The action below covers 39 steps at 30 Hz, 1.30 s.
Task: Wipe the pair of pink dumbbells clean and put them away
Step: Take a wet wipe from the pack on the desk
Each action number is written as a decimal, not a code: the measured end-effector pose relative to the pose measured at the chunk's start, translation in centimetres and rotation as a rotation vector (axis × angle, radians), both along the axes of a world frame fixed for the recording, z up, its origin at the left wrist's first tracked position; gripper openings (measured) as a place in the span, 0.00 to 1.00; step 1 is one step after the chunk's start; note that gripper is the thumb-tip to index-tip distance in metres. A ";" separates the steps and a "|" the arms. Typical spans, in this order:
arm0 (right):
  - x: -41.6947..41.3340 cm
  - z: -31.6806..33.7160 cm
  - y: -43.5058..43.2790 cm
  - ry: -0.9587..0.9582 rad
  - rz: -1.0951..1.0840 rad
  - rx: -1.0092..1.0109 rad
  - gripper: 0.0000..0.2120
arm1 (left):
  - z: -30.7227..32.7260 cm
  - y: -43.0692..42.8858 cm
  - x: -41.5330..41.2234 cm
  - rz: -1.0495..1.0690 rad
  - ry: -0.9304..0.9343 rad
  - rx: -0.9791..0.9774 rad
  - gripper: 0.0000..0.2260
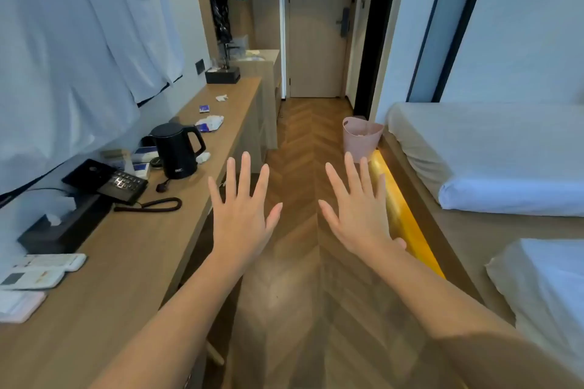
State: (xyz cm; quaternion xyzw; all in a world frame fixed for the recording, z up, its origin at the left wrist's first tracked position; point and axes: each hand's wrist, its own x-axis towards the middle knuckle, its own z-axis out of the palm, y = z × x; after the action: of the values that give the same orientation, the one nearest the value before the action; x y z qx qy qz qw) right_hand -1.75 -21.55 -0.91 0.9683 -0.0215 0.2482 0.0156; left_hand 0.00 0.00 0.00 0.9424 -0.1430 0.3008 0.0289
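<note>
you hold both hands out in front of you over the wooden floor (297,278), backs up, between the worktop (126,262) on your left and the bed (489,151) on your right. your left hand (241,215) has its fingers (244,174) straight and spread wide, and it holds nothing. your right hand (358,215) is spread flat the same way, also holding nothing, and the two hands are near each other but apart. from this view you cannot tell where the pink dumbbells are. on the worktop, nearest you, lie two white remotes (44,268) side by side, with a black tissue box (60,230) just beyond them. further along sits a black desk phone (110,181) with its coiled cord trailing toward the edge, then a black kettle (178,150) standing upright. past the kettle lies a crumpled white wrapper (210,122), and at the far end stands another black box (222,75). a white cloth (79,41) hangs over the wall above the worktop. a pink bin (360,137) stands on the floor at the corner of the bed, beyond your right hand, and a closed door (316,41) ends the passage ahead.
</note>
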 end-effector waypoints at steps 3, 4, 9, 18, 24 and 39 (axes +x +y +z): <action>4.7 0.1 0.5 0.000 -0.014 0.003 0.32 | 0.4 0.4 4.9 0.003 0.023 -0.009 0.33; 6.1 0.1 0.6 -0.003 -0.020 0.001 0.32 | 0.5 0.5 6.6 -0.010 0.006 0.001 0.33; 12.5 -0.4 0.6 -0.005 -0.024 -0.001 0.32 | 0.1 0.4 13.2 -0.009 0.019 0.000 0.32; 23.5 -2.2 -0.8 0.043 0.023 0.003 0.32 | -1.5 -0.7 23.3 0.016 0.066 -0.019 0.32; 33.1 -3.7 -3.6 0.051 0.061 -0.005 0.33 | -3.0 -3.5 31.6 0.059 0.086 -0.011 0.32; 52.3 -4.0 -9.1 0.160 0.228 0.004 0.30 | -4.2 -7.8 48.9 0.254 0.224 -0.069 0.32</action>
State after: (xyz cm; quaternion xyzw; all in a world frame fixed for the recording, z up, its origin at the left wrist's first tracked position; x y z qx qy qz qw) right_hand 50.59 -30.67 -4.90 0.9812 0.0896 0.1704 -0.0133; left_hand 48.92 -7.81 -4.23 0.9790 -0.0082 0.2001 0.0388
